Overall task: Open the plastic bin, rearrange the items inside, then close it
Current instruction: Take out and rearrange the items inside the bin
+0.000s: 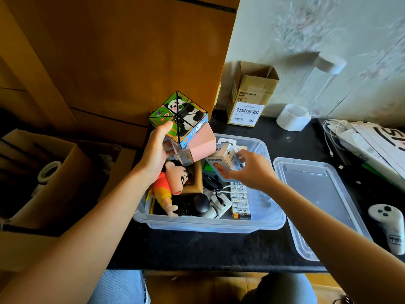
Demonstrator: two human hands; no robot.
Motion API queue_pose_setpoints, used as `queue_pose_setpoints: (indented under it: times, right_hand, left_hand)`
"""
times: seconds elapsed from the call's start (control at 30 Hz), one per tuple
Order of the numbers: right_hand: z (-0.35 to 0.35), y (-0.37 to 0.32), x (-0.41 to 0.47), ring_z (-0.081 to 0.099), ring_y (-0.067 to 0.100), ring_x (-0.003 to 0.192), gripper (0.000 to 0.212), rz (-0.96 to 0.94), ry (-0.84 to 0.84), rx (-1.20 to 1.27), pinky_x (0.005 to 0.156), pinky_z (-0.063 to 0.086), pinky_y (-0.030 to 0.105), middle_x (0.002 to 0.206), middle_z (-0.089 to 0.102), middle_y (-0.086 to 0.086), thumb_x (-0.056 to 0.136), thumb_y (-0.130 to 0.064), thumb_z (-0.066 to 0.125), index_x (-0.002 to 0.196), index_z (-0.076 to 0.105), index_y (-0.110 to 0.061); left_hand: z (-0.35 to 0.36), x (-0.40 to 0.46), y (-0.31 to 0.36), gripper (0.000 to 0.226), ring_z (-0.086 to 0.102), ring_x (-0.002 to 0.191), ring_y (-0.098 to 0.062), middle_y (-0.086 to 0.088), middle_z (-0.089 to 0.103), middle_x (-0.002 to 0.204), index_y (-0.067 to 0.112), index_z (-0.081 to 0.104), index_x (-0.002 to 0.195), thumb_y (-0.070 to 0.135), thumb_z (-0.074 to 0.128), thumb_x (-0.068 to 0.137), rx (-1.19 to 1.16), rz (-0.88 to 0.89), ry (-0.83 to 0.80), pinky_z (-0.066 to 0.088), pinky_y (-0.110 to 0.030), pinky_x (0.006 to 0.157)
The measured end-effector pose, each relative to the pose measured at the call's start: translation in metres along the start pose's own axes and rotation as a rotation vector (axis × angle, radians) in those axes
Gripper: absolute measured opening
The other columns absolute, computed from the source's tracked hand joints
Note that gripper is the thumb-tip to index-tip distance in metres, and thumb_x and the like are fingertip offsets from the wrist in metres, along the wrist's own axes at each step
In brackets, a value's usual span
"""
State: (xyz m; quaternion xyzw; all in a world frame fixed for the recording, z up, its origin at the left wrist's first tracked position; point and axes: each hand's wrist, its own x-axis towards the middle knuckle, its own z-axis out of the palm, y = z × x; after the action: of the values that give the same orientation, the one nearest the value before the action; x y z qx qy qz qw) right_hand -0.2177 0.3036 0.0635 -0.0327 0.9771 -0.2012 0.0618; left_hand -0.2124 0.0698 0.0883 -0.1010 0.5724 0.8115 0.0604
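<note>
The clear plastic bin (pixel 210 224) stands open on the black table, its lid (pixel 320 200) lying flat to its right. My left hand (pixel 156 150) grips a stack above the bin's far left corner: a panda-print cube (pixel 182 115) on a pink box (pixel 201 143) with a clear case under it. My right hand (pixel 252 170) pinches a small white carton (pixel 223 161) over the bin's middle. Inside lie a cartoon doll in a red shirt (pixel 171 185), a white power strip (pixel 217 205), a black cable (pixel 211 183) and a row of batteries (pixel 240 198).
A tall cardboard box (pixel 249 95) and a white tape roll (pixel 292 117) stand behind the bin. Papers and white cables (pixel 368 141) lie at the right, a white game controller (pixel 390 224) beside the lid. An open carton (pixel 43 176) sits to the left.
</note>
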Motion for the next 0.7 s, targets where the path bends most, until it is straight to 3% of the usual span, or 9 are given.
queue_pose_setpoints:
  times: [0.13, 0.27, 0.37, 0.53, 0.7]
  right_hand:
    - [0.003, -0.001, -0.004, 0.056, 0.014, 0.074, 0.062, -0.021, 0.062, -0.156, 0.049, 0.034, 0.017, 0.109, 0.066, 0.000, 0.077, -0.061, 0.062, 0.120, 0.050, -0.018]
    - [0.009, 0.000, -0.004, 0.056, 0.014, 0.075, 0.064, 0.032, 0.079, -0.052, 0.051, 0.039, 0.019, 0.106, 0.066, 0.000, 0.074, -0.062, 0.064, 0.114, 0.053, -0.013]
    - [0.015, -0.007, 0.001, 0.060, 0.020, 0.077, 0.049, 0.053, 0.072, 0.047, 0.061, 0.046, 0.030, 0.091, 0.067, 0.002, 0.076, -0.057, 0.065, 0.091, 0.060, -0.011]
    - [0.018, -0.023, 0.007, 0.045, 0.011, 0.051, 0.054, 0.032, -0.075, -0.063, 0.044, 0.029, 0.021, 0.058, 0.051, -0.003, 0.076, -0.065, 0.059, 0.057, 0.046, -0.016]
    - [0.012, -0.023, 0.010, 0.047, 0.007, 0.063, 0.048, 0.078, 0.032, -0.023, 0.050, 0.033, 0.024, 0.073, 0.050, -0.011, 0.076, -0.062, 0.062, 0.089, 0.044, -0.019]
  left_hand:
    - [-0.002, 0.001, 0.000, 0.071, 0.059, 0.102, -0.027, -0.024, 0.059, 0.122, 0.008, 0.050, 0.131, 0.049, 0.048, 0.073, 0.003, 0.011, -0.002, 0.043, -0.045, 0.094]
    - [-0.004, 0.003, -0.003, 0.056, 0.064, 0.094, -0.022, -0.008, 0.068, 0.098, 0.015, 0.059, 0.114, 0.052, 0.046, 0.074, -0.017, 0.028, -0.018, 0.048, -0.036, 0.082]
    - [-0.006, 0.004, -0.005, 0.051, 0.068, 0.083, -0.013, 0.000, 0.073, 0.088, 0.021, 0.062, 0.108, 0.055, 0.042, 0.076, -0.019, 0.043, -0.056, 0.052, -0.027, 0.069]
    - [-0.008, 0.005, -0.005, 0.061, 0.069, 0.078, -0.012, -0.002, 0.073, 0.087, 0.014, 0.060, 0.115, 0.055, 0.039, 0.077, -0.090, 0.050, -0.089, 0.054, -0.022, 0.059]
    - [-0.009, 0.008, -0.006, 0.060, 0.070, 0.076, -0.012, -0.002, 0.073, 0.083, 0.013, 0.059, 0.113, 0.056, 0.040, 0.076, -0.108, 0.057, -0.115, 0.054, -0.022, 0.059]
